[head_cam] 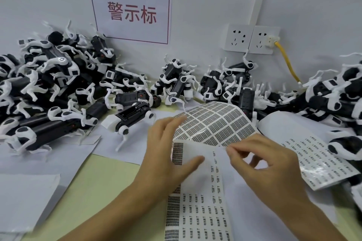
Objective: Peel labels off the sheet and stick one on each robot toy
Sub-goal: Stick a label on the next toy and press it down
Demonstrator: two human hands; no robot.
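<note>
A long label sheet lies on the table in front of me, its far end curled up and over, showing a grid of dark printed labels. My left hand holds the sheet at its fold, thumb on top and fingers behind the curl. My right hand pinches thumb and forefinger at the folded edge near the labels; whether a label is between them I cannot tell. A black-and-white robot dog toy stands just left of my left hand.
Heaps of robot toys fill the left, the back and the right. A second label sheet lies at the right. Loose white papers cover the left. A yellow cable runs from the wall sockets.
</note>
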